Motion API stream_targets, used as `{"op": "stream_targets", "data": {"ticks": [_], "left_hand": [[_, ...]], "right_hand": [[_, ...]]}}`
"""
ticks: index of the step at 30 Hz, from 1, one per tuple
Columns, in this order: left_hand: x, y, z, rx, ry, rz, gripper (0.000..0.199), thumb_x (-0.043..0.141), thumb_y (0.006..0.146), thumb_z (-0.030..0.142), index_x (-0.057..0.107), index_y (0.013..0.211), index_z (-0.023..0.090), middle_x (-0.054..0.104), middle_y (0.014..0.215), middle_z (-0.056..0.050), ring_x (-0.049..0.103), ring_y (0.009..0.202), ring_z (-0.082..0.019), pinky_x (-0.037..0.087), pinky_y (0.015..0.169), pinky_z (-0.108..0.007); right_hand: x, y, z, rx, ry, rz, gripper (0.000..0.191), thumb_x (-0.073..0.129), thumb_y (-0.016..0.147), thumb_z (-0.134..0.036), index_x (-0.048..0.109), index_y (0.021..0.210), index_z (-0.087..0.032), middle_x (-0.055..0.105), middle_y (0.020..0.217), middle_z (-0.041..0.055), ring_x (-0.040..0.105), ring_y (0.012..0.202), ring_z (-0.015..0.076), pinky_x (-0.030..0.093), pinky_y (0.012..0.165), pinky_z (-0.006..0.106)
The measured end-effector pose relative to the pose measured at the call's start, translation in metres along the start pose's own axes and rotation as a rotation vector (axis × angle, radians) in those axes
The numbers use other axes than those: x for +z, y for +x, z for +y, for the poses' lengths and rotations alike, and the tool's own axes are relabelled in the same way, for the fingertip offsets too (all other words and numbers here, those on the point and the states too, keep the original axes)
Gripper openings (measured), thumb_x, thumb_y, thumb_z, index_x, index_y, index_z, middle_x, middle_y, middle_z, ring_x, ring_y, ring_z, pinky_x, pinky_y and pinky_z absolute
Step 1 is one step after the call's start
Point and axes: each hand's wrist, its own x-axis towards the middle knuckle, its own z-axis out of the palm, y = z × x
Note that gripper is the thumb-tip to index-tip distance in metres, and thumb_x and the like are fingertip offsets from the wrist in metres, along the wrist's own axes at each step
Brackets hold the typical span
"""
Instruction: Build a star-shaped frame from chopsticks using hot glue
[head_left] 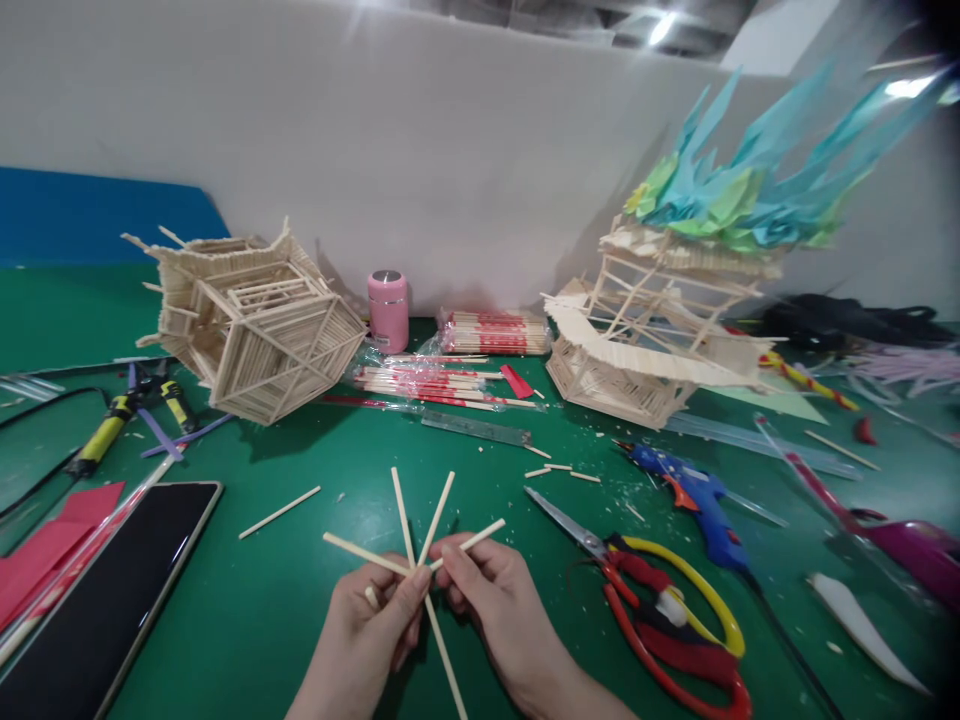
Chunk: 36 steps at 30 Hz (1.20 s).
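Note:
Several thin wooden sticks [437, 512] fan out from one crossing point between my hands, low in the middle of the view. My left hand [375, 615] is closed, thumb and fingers pinching the sticks where they meet. With thumb and forefinger my right hand [484, 590] grips the stick [484, 536] that points up and right. One longer stick [446, 645] runs down toward me between the hands. The fingertips partly cover the joint, so I cannot tell how the sticks are fixed there. A loose stick [279, 512] lies on the green table to the left.
Scissors [652, 610] and a blue glue gun [694, 500] lie right of my hands, a phone [105, 600] left. Behind stand two stick structures [255, 325] [660, 330], a pink flask [388, 312] and stick bundles [491, 333]. Pliers [112, 430] rest at far left.

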Motion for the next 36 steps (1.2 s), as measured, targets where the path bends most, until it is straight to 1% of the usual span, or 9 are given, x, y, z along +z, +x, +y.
{"op": "stream_targets", "data": {"ticks": [12,18,23,25,28,30,32,34,36], "left_hand": [[-0.002,0.000,-0.002,-0.013,0.024,-0.024,0.038,0.064,0.064,0.050,0.059,0.061,0.013,0.040,0.039,0.006,0.028,0.035,-0.003,0.018,0.035,-0.017],[-0.003,0.002,0.000,-0.020,-0.011,-0.016,0.037,0.065,0.063,0.049,0.058,0.061,0.013,0.041,0.039,0.006,0.029,0.035,-0.003,0.019,0.036,-0.017],[-0.005,0.005,0.003,-0.014,-0.044,-0.009,0.037,0.065,0.063,0.048,0.053,0.057,0.014,0.040,0.038,0.007,0.028,0.034,-0.003,0.018,0.035,-0.017],[-0.006,0.005,0.005,-0.017,-0.053,-0.005,0.038,0.066,0.062,0.048,0.050,0.054,0.015,0.040,0.037,0.007,0.027,0.034,-0.003,0.017,0.035,-0.017],[-0.007,0.004,0.009,-0.039,-0.062,-0.020,0.037,0.066,0.063,0.047,0.049,0.054,0.015,0.039,0.037,0.008,0.026,0.034,-0.002,0.015,0.036,-0.017],[-0.006,0.002,0.011,-0.059,-0.066,-0.051,0.037,0.066,0.063,0.046,0.049,0.053,0.015,0.039,0.036,0.008,0.026,0.033,-0.002,0.015,0.036,-0.018],[-0.005,0.001,0.013,-0.077,-0.072,-0.090,0.038,0.067,0.062,0.045,0.048,0.051,0.015,0.040,0.036,0.007,0.027,0.033,-0.002,0.014,0.036,-0.018],[-0.005,0.000,0.013,-0.095,-0.081,-0.128,0.038,0.067,0.062,0.045,0.048,0.049,0.015,0.040,0.036,0.007,0.027,0.033,-0.002,0.013,0.037,-0.019],[-0.004,0.000,0.013,-0.110,-0.096,-0.162,0.039,0.066,0.063,0.044,0.047,0.046,0.015,0.040,0.035,0.006,0.027,0.032,-0.002,0.013,0.038,-0.020]], "right_hand": [[-0.002,0.002,0.004,-0.028,0.018,-0.037,0.033,0.064,0.069,-0.044,0.063,0.064,-0.012,0.050,0.052,-0.0025,0.039,0.047,0.0059,0.030,0.046,0.019],[-0.001,0.003,0.005,0.002,0.029,-0.045,0.035,0.065,0.067,-0.046,0.066,0.070,-0.011,0.052,0.054,-0.0013,0.040,0.048,0.0064,0.029,0.047,0.020],[-0.008,0.005,0.005,0.032,0.044,-0.071,0.043,0.063,0.069,-0.048,0.061,0.093,-0.012,0.055,0.063,0.0002,0.041,0.051,0.0077,0.032,0.050,0.021],[-0.015,0.005,-0.001,-0.055,-0.043,-0.020,0.045,0.058,0.074,-0.047,0.054,0.105,-0.014,0.053,0.070,0.0007,0.043,0.054,0.0092,0.035,0.051,0.023],[-0.027,0.002,-0.014,-0.427,-0.438,0.084,0.035,0.056,0.078,-0.037,0.052,0.108,-0.019,0.053,0.087,0.0046,0.049,0.073,0.0150,0.040,0.064,0.029],[-0.031,0.001,-0.022,-0.691,-0.784,0.001,0.026,0.058,0.077,-0.028,0.057,0.103,-0.022,0.054,0.096,0.0055,0.047,0.088,0.0190,0.038,0.076,0.033],[-0.033,0.000,-0.026,-0.845,-1.016,-0.143,0.019,0.057,0.079,-0.023,0.061,0.098,-0.024,0.057,0.092,0.0039,0.047,0.087,0.0191,0.036,0.076,0.034],[-0.033,0.001,-0.026,-0.900,-1.117,-0.231,0.015,0.054,0.082,-0.022,0.063,0.093,-0.024,0.060,0.082,0.0021,0.047,0.079,0.0172,0.035,0.070,0.032],[-0.033,0.002,-0.024,-0.912,-1.149,-0.241,0.014,0.051,0.084,-0.021,0.064,0.090,-0.023,0.061,0.077,0.0014,0.046,0.074,0.0160,0.035,0.066,0.031]]}}
